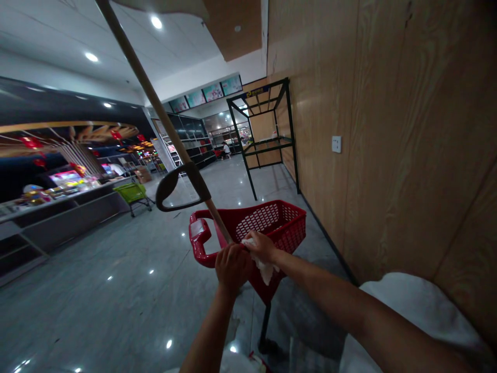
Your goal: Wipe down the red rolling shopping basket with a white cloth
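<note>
A long wooden pole (155, 103) slants up to the top left, with a dark loop handle (182, 187) fixed partway along it. My left hand (232, 268) is wrapped in a fist round the pole's lower end. Beside it, my right hand (262, 247) is closed on a white cloth (265, 269), pressed against the pole. Both hands are above a red plastic shopping cart (272, 223) that stands on the grey tiled floor.
A wood-panelled wall (388, 129) runs along the right, with a white socket (336, 144). A black metal shelf frame (267, 140) stands against it further on. At left are a display counter (58, 202) and a green cart (132, 194). A person crouches far down the aisle.
</note>
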`<state>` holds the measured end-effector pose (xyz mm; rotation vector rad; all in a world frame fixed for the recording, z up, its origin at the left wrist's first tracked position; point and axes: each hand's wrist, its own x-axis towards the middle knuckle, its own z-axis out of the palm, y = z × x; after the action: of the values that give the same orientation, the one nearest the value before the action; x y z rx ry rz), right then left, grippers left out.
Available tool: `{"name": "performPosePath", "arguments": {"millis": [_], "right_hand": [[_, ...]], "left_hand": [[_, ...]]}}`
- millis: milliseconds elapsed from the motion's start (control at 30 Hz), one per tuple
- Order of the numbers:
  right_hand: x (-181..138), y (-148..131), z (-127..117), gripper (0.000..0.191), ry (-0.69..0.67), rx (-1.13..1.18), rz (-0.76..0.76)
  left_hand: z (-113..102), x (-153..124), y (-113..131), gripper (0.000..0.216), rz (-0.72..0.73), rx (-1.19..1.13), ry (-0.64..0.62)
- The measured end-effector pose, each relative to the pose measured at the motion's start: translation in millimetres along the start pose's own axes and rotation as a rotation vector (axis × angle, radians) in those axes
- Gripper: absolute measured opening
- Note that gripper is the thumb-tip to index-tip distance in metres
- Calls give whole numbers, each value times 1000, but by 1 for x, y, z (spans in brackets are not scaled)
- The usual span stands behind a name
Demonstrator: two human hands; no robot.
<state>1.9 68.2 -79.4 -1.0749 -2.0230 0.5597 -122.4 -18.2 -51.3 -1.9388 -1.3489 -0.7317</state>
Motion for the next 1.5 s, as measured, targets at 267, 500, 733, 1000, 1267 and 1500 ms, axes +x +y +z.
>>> {"name": "performPosePath", "arguments": {"millis": [267, 500, 733, 1000, 1267, 1500], "right_hand": [[-2, 59, -21, 27, -40, 97, -146], [-11, 65, -32, 28, -66, -17, -144], [-8, 50, -12, 39, -111, -38, -273], [-34, 124, -77, 28, -121, -285, -15], [-23, 34, -22, 27, -146, -308, -145], [-31, 42, -27, 28, -76, -360, -47]], "left_hand": [[35, 33, 32, 33, -154, 85, -308], [46, 21, 31, 40, -171, 94, -290], [47, 18, 23, 40, -118, 124, -276], [44, 11, 14, 34, -119, 136, -238], [48, 13, 23, 34, -213, 106, -168], [43, 10, 0, 35, -65, 72, -222]]}}
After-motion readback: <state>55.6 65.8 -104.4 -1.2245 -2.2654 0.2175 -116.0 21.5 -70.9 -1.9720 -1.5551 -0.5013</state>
